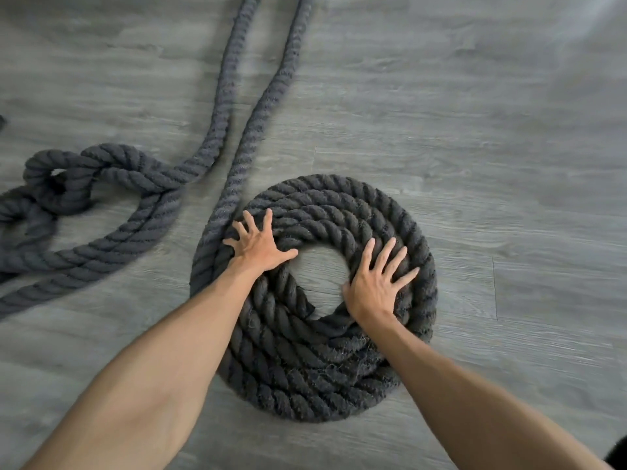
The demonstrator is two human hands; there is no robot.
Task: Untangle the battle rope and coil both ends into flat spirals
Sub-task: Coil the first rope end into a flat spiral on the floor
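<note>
While both hands, left hand point(258, 245) and right hand point(375, 283), pressed flat with spread fingers on the first spiral point(315, 385), the tangled end point(64, 184) awaited untangling next.

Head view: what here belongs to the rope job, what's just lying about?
Job: flat spiral, pressed by left hand and right hand with spread fingers; tangled pile; two loose strands.
Lying about: dark object at left edge, dark shape in bottom-right corner, both cut off, unidentifiable.
</note>
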